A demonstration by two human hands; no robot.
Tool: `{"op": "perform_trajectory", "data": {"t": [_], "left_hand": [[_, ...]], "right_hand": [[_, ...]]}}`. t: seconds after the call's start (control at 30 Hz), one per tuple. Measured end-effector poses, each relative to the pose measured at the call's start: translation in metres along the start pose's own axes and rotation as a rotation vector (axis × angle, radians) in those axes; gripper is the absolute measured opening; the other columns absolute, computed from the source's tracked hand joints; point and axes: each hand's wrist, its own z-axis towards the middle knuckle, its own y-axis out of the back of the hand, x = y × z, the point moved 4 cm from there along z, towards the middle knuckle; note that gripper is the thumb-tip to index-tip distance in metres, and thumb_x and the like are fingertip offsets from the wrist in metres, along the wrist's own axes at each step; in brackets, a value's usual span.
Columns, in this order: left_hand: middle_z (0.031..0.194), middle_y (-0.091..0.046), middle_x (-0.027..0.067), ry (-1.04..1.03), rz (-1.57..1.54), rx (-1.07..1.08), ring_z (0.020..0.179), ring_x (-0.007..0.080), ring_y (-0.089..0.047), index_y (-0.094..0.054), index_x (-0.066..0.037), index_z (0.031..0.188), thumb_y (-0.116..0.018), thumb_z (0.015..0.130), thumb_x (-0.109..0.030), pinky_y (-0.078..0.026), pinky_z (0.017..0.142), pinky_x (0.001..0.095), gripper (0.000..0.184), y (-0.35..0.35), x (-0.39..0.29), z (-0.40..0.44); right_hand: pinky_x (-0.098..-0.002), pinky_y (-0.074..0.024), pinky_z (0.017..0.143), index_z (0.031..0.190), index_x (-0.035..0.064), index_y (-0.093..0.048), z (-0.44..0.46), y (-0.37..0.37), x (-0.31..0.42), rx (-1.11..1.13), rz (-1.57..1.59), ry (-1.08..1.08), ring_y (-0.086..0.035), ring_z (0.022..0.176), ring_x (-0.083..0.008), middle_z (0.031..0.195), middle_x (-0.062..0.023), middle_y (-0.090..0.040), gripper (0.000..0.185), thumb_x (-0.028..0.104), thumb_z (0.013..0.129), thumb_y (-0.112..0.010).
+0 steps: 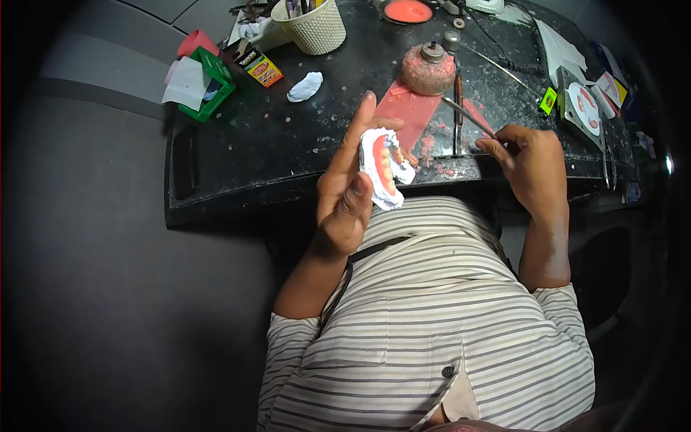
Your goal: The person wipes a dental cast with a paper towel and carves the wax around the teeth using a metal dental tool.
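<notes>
Currently, my left hand (345, 191) grips the dental mold (379, 162); my right hand (531, 162) pinches the metal tool (471, 117).

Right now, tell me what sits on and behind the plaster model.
On the plaster model is a curved pink base with a row of pale teeth. Part of the left hand shows behind; the model's underside cannot be seen.

From where I'm standing, the black table (266, 144) shows pale spatters and a dark, slightly bowed front edge. Plain grey floor (144, 252) spreads to its left, beneath lighter grey panels (93, 43) with dark seams; shadow swallows the right side.
</notes>
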Motion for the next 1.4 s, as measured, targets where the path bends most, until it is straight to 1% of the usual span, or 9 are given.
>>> {"op": "perform_trajectory", "data": {"t": [0.2, 0.3, 0.4, 0.47, 0.57, 0.7, 0.9, 1.0, 1.4], "left_hand": [[0.140, -0.053, 0.0170, -0.018, 0.089, -0.003, 0.112, 0.0195, -0.058, -0.020, 0.009, 0.161, -0.053, 0.105, -0.047, -0.046, 0.102, 0.0343, 0.086, -0.001, -0.002, 0.001], [0.138, -0.054, 0.0166, 0.002, 0.088, -0.042, 0.111, 0.0187, -0.059, -0.019, 0.010, 0.161, -0.052, 0.106, -0.046, -0.046, 0.102, 0.0338, 0.085, 0.001, -0.002, 0.000], [0.140, -0.053, 0.0172, -0.004, 0.038, -0.012, 0.113, 0.0184, -0.059, -0.018, 0.010, 0.161, -0.051, 0.107, -0.044, -0.045, 0.103, 0.0331, 0.084, 0.002, -0.001, 0.000], [0.134, -0.056, 0.0280, 0.028, 0.111, -0.077, 0.107, 0.0316, -0.066, -0.011, 0.010, 0.162, -0.046, 0.105, -0.056, -0.049, 0.099, 0.0435, 0.093, 0.002, 0.001, 0.001], [0.133, -0.056, 0.0274, 0.069, -0.125, -0.036, 0.105, 0.0331, -0.066, -0.008, 0.006, 0.163, -0.041, 0.107, -0.056, -0.051, 0.096, 0.0442, 0.090, 0.008, 0.009, 0.001], [0.133, -0.058, 0.0295, 0.192, -0.230, -0.216, 0.089, 0.0301, -0.068, -0.014, -0.001, 0.165, -0.027, 0.106, -0.066, -0.053, 0.065, 0.0354, 0.088, 0.012, 0.014, 0.004], [0.130, -0.061, 0.0316, 0.289, -0.307, -0.267, 0.070, 0.0236, -0.061, -0.021, -0.003, 0.164, -0.025, 0.103, -0.074, -0.047, 0.054, 0.0312, 0.094, 0.019, 0.012, 0.008], [0.132, -0.060, 0.0318, 0.267, -0.307, -0.205, 0.070, 0.0233, -0.059, -0.021, -0.002, 0.164, -0.025, 0.101, -0.076, -0.045, 0.055, 0.0315, 0.097, 0.025, 0.012, 0.010], [0.130, -0.059, 0.0303, 0.217, -0.276, -0.302, 0.078, 0.0256, -0.060, -0.028, 0.000, 0.160, -0.025, 0.105, -0.070, -0.045, 0.063, 0.0344, 0.089, 0.042, 0.001, 0.018]], "right_hand": [[-0.0364, -0.0479, 0.058, 0.100, 0.0006, -0.077, 0.004, 0.013, -0.017, -0.095, 0.064, -0.090, -0.063, 0.058, -0.0252, 0.070, -0.0169, -0.069, 0.031, 0.025, 0.084, -0.086], [-0.0305, -0.0505, 0.068, 0.107, 0.0008, -0.076, 0.007, 0.039, -0.056, -0.270, 0.187, -0.140, -0.065, 0.070, -0.0162, 0.080, -0.0110, -0.073, 0.032, 0.022, 0.085, -0.085], [-0.0341, -0.0528, 0.085, 0.121, 0.0011, -0.072, 0.012, 0.079, -0.107, -0.375, -0.100, -0.275, -0.071, 0.093, -0.0227, 0.103, -0.0154, -0.076, 0.044, 0.025, 0.085, -0.085], [-0.0398, -0.0499, 0.101, 0.133, 0.0014, -0.066, 0.006, 0.095, -0.149, -0.398, -0.250, -0.340, -0.068, 0.119, -0.0293, 0.125, -0.0208, -0.071, 0.061, 0.029, 0.082, -0.087], [-0.0413, -0.0480, 0.105, 0.133, 0.0007, -0.066, -0.002, 0.102, -0.172, -0.234, -0.144, -0.387, -0.066, 0.122, -0.0319, 0.127, -0.0212, -0.071, 0.065, 0.031, 0.080, -0.088], [-0.0406, -0.0509, 0.098, 0.126, 0.0003, -0.070, -0.009, 0.107, -0.176, -0.242, -0.094, -0.325, -0.070, 0.112, -0.0319, 0.118, -0.0200, -0.074, 0.056, 0.032, 0.082, -0.086], [-0.0373, -0.0535, 0.086, 0.115, 0.0006, -0.074, -0.013, 0.127, -0.194, -0.358, 0.119, -0.493, -0.073, 0.097, -0.0263, 0.104, -0.0160, -0.077, 0.038, 0.031, 0.092, -0.078], [-0.0386, -0.0545, 0.087, 0.113, 0.0033, -0.074, -0.018, 0.140, -0.219, -0.629, -0.126, -0.589, -0.073, 0.098, -0.0266, 0.105, -0.0156, -0.076, 0.029, 0.026, 0.094, -0.075], [-0.0351, -0.0531, 0.086, 0.109, 0.0026, -0.073, 0.009, 0.142, -0.226, -0.504, 0.015, -0.308, -0.073, 0.093, -0.0215, 0.099, -0.0128, -0.077, 0.027, 0.025, 0.094, -0.076]]}}
